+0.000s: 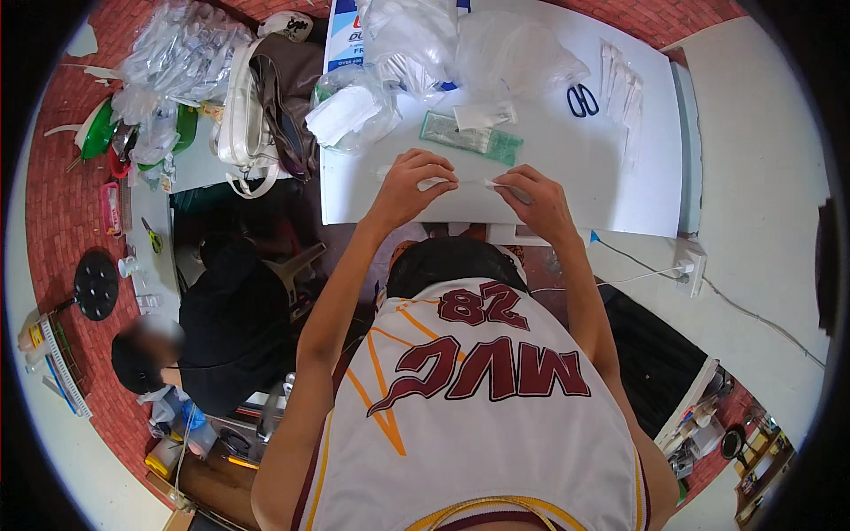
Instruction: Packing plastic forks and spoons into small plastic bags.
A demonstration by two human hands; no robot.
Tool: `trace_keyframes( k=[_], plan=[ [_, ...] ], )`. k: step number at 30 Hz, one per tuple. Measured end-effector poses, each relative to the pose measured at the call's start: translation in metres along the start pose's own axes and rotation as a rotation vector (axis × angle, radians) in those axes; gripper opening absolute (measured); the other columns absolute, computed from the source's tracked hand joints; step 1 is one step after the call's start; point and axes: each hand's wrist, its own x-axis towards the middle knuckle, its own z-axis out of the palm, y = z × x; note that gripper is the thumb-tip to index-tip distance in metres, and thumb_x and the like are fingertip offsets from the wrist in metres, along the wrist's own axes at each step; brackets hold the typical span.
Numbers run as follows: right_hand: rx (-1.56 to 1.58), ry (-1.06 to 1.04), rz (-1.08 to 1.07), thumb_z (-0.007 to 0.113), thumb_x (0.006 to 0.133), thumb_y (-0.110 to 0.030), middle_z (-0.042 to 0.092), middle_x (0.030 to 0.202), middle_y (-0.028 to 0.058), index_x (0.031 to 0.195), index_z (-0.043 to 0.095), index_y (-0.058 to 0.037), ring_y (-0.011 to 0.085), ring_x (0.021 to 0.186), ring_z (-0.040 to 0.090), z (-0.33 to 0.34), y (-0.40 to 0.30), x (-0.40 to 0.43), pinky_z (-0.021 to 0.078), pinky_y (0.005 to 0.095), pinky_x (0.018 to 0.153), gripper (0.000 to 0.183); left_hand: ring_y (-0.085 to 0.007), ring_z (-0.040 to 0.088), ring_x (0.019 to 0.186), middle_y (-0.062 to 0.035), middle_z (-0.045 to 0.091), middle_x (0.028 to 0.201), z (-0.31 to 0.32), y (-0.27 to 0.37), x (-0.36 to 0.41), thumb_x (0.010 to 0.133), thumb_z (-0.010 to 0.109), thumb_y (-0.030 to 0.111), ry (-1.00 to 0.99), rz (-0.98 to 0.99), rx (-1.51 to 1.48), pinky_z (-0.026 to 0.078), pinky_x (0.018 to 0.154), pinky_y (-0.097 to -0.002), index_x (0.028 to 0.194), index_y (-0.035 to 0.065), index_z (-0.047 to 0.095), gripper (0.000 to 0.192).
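Over the front of the white tabletop, my left hand pinches a thin, pale, see-through wrapper, thumb against fingers. To its right, my right hand grips a small white slip, whose narrow end points toward the left hand. Whether the two pieces are joined is hard to tell. Just beyond my fingers lies a green-edged transparent packet, with a small white packet resting across its far side. A clear bag of white paper pieces sits farther left.
Dark-handled scissors and a row of slender wrapped items lie at the right. Large plastic bags stand at the back. Left of the table are a white handbag and a seated person in black.
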Motion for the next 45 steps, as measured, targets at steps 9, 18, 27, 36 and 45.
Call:
trace_keyframes(
  k=[9,18,27,36,45],
  plan=[
    [0.121,-0.082,0.005,0.076,0.088,-0.013,0.072,0.095,0.0055,0.101,0.076,-0.0105,0.0259,0.082,0.070,-0.001,-0.002,0.003,0.0558,0.0355,0.074,0.013,-0.0219,0.064,0.104,-0.0004,0.073,0.104,0.004,-0.003,0.001,0.081,0.081,0.012,-0.016,-0.004,0.020,0.050,0.094,-0.0367,0.092,0.0119,0.078,0.011],
    [0.105,-0.164,-0.029,0.075,0.089,-0.013,0.073,0.094,0.0052,0.102,0.076,-0.0102,0.0258,0.082,0.069,-0.004,-0.004,0.007,0.0552,0.0355,0.075,0.014,-0.0212,0.063,0.105,0.0000,0.073,0.104,0.005,-0.001,-0.001,0.080,0.082,0.013,-0.028,0.003,0.026,0.049,0.095,-0.0368,0.092,0.0120,0.079,0.012],
    [0.038,-0.128,0.032,0.073,0.091,-0.019,0.073,0.096,0.0050,0.101,0.073,-0.0117,0.0272,0.083,0.069,0.009,0.002,0.001,0.0549,0.0381,0.075,0.012,-0.0212,0.062,0.106,0.0024,0.072,0.103,0.009,-0.002,-0.005,0.082,0.081,0.018,-0.043,-0.021,0.017,0.047,0.099,-0.0388,0.090,0.0148,0.078,0.010],
    [-0.014,-0.154,0.084,0.073,0.091,-0.023,0.071,0.095,0.0055,0.102,0.073,-0.0120,0.0277,0.081,0.069,0.013,-0.007,0.000,0.0546,0.0395,0.075,0.016,-0.0212,0.062,0.107,0.0010,0.072,0.105,0.009,0.002,-0.002,0.081,0.081,0.016,-0.078,-0.005,0.054,0.048,0.098,-0.0381,0.093,0.0141,0.079,0.012],
    [0.138,-0.200,0.354,0.076,0.089,-0.029,0.071,0.084,0.0115,0.092,0.073,-0.0029,0.0255,0.077,0.068,0.032,0.019,-0.014,0.0523,0.0371,0.073,0.027,-0.0211,0.064,0.104,-0.0029,0.073,0.103,0.026,0.005,-0.020,0.084,0.080,0.017,0.113,-0.111,0.108,0.050,0.092,-0.0374,0.100,0.0111,0.077,0.018]
  ],
)
